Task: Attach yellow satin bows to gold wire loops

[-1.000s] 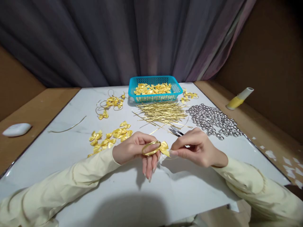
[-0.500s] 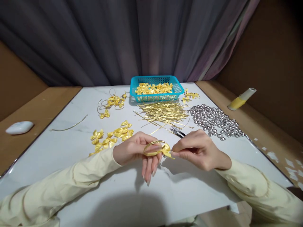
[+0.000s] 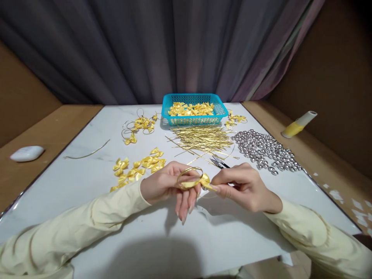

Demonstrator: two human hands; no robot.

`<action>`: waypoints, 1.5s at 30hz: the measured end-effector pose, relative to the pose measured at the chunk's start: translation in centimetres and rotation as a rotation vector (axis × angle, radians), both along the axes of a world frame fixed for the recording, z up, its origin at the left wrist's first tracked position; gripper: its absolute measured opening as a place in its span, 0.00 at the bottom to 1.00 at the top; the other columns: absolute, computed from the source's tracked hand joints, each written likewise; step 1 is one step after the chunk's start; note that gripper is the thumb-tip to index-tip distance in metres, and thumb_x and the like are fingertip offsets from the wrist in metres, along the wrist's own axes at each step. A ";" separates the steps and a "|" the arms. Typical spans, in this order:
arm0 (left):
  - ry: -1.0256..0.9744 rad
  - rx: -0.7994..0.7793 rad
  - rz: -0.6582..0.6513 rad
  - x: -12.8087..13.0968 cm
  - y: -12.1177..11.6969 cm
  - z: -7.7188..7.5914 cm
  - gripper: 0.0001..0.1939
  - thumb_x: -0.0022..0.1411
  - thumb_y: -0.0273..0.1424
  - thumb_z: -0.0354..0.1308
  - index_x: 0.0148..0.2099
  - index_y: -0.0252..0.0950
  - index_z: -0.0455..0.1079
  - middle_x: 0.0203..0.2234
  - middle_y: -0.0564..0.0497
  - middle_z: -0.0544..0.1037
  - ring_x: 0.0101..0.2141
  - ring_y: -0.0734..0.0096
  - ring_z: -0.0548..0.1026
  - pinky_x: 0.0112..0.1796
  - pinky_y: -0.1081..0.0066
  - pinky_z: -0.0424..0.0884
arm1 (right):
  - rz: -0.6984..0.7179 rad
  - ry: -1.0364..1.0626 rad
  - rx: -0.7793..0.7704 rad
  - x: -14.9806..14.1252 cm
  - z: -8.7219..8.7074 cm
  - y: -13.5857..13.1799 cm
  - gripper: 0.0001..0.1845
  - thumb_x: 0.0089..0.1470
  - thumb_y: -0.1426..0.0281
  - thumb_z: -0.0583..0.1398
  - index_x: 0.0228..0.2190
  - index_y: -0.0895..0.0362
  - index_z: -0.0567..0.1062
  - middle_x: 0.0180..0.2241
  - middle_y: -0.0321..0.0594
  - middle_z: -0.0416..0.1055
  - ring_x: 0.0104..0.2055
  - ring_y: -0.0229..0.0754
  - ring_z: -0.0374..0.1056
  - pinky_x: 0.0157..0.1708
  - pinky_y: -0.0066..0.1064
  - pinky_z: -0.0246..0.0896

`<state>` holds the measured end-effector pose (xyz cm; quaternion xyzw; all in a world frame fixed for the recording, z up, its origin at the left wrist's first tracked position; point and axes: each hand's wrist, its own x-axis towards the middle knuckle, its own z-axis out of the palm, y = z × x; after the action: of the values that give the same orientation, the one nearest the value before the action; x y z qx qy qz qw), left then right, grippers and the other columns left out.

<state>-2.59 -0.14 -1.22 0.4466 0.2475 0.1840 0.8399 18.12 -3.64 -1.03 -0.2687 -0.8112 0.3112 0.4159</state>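
Between my hands is a yellow ribbon bow (image 3: 205, 179) joined to a loop of gold cord (image 3: 190, 169). My left hand (image 3: 174, 182) pinches the loop and part of the ribbon between thumb and fingers, its lower fingers hanging down. With thumb and forefinger, my right hand (image 3: 247, 186) grips the bow's right side. A bit of silver shows under the bow, too small to make out fully. Just beyond my right hand lie thread snips (image 3: 220, 163) with black handles, partly covered by it. Loose yellow bows (image 3: 136, 170) lie beyond my left forearm.
A blue basket (image 3: 194, 121) of yellow bows stands at the back. Before it are cut gold cords (image 3: 203, 139); silver rings (image 3: 267, 151) lie to the right. Bows with cord loops (image 3: 143, 124) sit back left. A white-and-yellow tube (image 3: 299, 124) and white mouse-shaped object (image 3: 27, 154) flank the table.
The bow and loop have tilted slightly in my hands, and more ribbon shows across the loop. Both hands keep their hold; the view has shifted a little.
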 end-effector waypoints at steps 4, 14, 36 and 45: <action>-0.016 0.025 0.046 0.0 -0.1 -0.3 0.08 0.54 0.28 0.59 0.26 0.28 0.73 0.16 0.48 0.75 0.18 0.78 0.73 0.18 0.85 0.66 | 0.007 0.022 -0.040 -0.1 -0.2 -0.1 0.10 0.53 0.71 0.56 0.24 0.63 0.71 0.13 0.33 0.62 0.15 0.27 0.53 0.14 0.19 0.47; -0.061 -0.030 -0.030 -0.2 -0.4 0.4 0.10 0.59 0.26 0.52 0.30 0.28 0.73 0.19 0.47 0.76 0.16 0.78 0.73 0.16 0.85 0.66 | -0.021 0.005 0.015 -0.3 -0.3 -0.4 0.09 0.53 0.71 0.56 0.25 0.61 0.72 0.14 0.33 0.63 0.15 0.28 0.50 0.14 0.19 0.47; -0.017 0.162 -0.152 0.4 -1.4 2.3 0.12 0.63 0.30 0.47 0.34 0.28 0.68 0.20 0.43 0.77 0.17 0.71 0.75 0.18 0.78 0.70 | 0.049 0.135 -0.118 -1.0 -1.0 -0.5 0.06 0.53 0.73 0.56 0.27 0.61 0.72 0.20 0.39 0.73 0.20 0.32 0.66 0.20 0.20 0.59; 0.000 0.251 -0.069 0.5 -1.6 2.5 0.11 0.63 0.28 0.47 0.35 0.28 0.68 0.23 0.43 0.77 0.20 0.71 0.76 0.20 0.78 0.71 | 0.055 0.138 -0.200 -0.7 -1.4 0.0 0.08 0.54 0.70 0.56 0.26 0.61 0.72 0.20 0.39 0.72 0.21 0.33 0.66 0.20 0.23 0.60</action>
<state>-2.13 -1.75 1.27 0.5565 0.2067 0.1845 0.7833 17.41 -3.65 -2.45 -0.2645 -0.7526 0.4197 0.4330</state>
